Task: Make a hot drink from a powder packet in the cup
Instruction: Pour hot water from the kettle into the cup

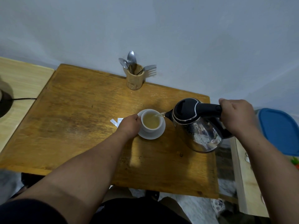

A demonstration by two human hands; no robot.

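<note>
Hot water streams from a tilted kettle into a cup held steady on its saucer.

The right hand (237, 117) is clenched around the black handle of the shiny steel electric kettle with a black lid (196, 126), tipped so its spout sends a thin stream into the small white ceramic cup (151, 121). The cup sits on a round white saucer (152, 135) near the middle of the worn wooden table (77, 123) and holds pale yellowish liquid. The left hand (129, 125) grips the cup's left side. Just left of that hand lies the torn white powder packet (116, 121), partly hidden by it. At the table's far edge, against the wall, stands a wooden cutlery holder (134, 78) with 3 spoons and 1 fork. A blue plastic lid (279, 131) shows at the right.
</note>
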